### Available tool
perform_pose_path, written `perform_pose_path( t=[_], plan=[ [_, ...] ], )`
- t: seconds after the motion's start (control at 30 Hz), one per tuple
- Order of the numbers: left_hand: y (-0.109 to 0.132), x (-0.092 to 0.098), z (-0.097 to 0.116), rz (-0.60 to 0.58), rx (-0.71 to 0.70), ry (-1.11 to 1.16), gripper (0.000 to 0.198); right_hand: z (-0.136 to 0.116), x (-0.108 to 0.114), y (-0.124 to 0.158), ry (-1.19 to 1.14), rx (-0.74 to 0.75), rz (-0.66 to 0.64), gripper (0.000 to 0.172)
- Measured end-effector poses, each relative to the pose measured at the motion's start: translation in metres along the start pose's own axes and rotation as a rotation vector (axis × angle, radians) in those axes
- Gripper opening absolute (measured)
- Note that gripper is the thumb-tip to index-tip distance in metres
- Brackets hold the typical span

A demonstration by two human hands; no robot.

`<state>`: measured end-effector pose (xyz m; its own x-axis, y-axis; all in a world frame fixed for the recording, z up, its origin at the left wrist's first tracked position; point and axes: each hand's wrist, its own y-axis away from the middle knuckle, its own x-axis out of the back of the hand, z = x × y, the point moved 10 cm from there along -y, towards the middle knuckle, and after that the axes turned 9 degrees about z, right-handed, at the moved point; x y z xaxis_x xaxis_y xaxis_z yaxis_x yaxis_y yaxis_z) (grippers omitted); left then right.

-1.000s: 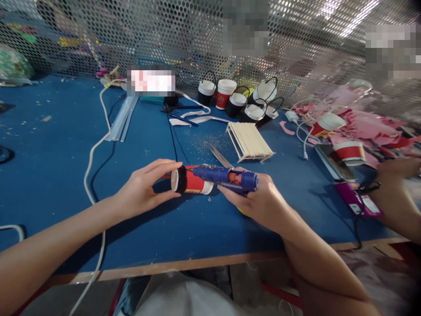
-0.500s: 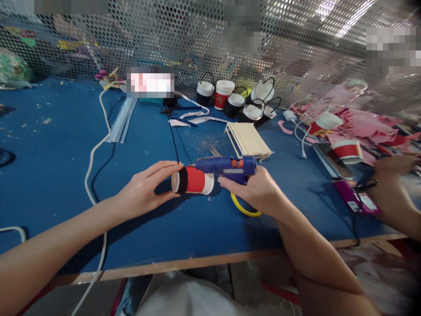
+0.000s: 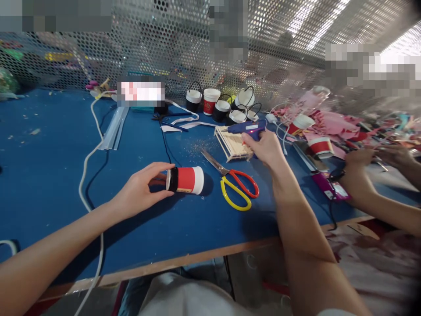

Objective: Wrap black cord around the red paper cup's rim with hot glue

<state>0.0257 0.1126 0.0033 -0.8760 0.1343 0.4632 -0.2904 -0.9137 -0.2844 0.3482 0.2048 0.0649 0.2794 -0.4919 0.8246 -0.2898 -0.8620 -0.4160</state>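
A red and white paper cup (image 3: 190, 180) lies on its side on the blue table, with a black band round its left end. My left hand (image 3: 146, 184) grips that banded end between thumb and fingers. A black cord runs from behind the cup toward the back. My right hand (image 3: 265, 147) is closed round a blue hot glue gun (image 3: 248, 127), its nozzle pointing left. The gun is over or on a small rack of pale wooden sticks (image 3: 232, 142); I cannot tell if it rests there. Between my hands lie scissors (image 3: 235, 184) with red and yellow handles.
Several black-and-white cups with cord handles (image 3: 222, 109) stand at the back beside a red cup (image 3: 210, 101). A white cable (image 3: 83, 175) crosses the left side. At right are a purple box (image 3: 330, 186), pink scraps (image 3: 342, 125) and another person's hands (image 3: 358, 164).
My right hand has carried the glue gun from beside the cup up and right to the stick rack, uncovering the scissors. My left hand keeps its hold on the cup. The view has shifted somewhat.
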Motion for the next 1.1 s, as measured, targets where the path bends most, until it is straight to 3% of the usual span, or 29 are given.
perform_pose_path(
  t=[0.17, 0.33, 0.83, 1.0, 1.1],
  plan=[
    [0.000, 0.000, 0.001, -0.008, -0.009, 0.008, 0.055, 0.013, -0.016, -0.005, 0.244, -0.038, -0.093, 0.050],
    [-0.001, -0.001, 0.002, -0.014, -0.021, -0.002, 0.056, 0.008, -0.019, 0.003, 0.386, -0.034, -0.127, 0.055],
    [0.001, -0.003, 0.003, -0.031, -0.014, 0.024, 0.057, 0.000, -0.032, 0.001, 0.387, 0.134, -0.227, 0.045],
    [0.001, -0.003, 0.005, -0.027, -0.039, 0.024, 0.056, -0.008, -0.022, 0.001, 0.411, 0.103, -0.130, 0.043],
    [0.002, -0.001, 0.011, -0.017, -0.090, 0.015, 0.056, -0.044, 0.001, 0.013, 0.230, 0.182, 0.041, 0.039]
  ],
)
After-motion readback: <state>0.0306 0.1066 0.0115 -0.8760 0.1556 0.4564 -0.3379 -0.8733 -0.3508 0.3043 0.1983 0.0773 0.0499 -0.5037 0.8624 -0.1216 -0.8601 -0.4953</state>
